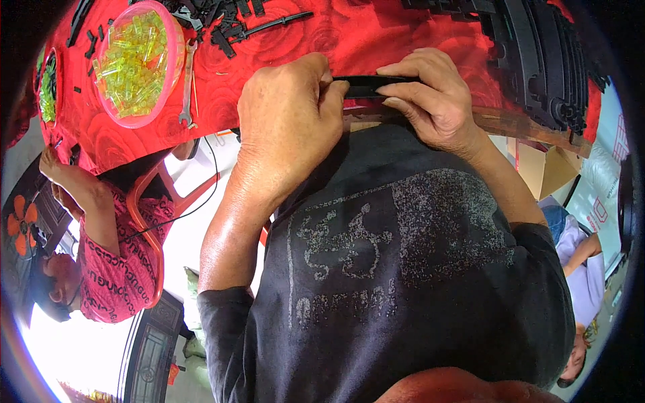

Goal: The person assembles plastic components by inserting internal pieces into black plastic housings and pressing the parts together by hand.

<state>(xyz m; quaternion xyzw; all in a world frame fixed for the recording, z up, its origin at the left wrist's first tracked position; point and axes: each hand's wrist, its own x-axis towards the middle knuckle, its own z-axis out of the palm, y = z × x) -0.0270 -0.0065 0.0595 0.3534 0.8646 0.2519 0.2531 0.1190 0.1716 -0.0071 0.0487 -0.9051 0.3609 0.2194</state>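
Between my two hands, at the near edge of the red-covered table, is a long black plastic strip (363,87). My left hand (292,111) is closed around its left end, thumb pressed along it, and hides that end. The fingers and thumb of my right hand (430,97) pinch its right end. Beyond my left hand lie loose small black plastic parts (232,33), with a thin black rod (279,23) among them.
A pink-rimmed bowl (180,50) of yellow-green clear pieces stands at the left, with a metal wrench (187,87) beside it. Long black curved strips (531,60) are stacked at the right. One person (114,262) sits at left; another person (584,262) is at right. An open cardboard box (544,168) is below the table's right edge.
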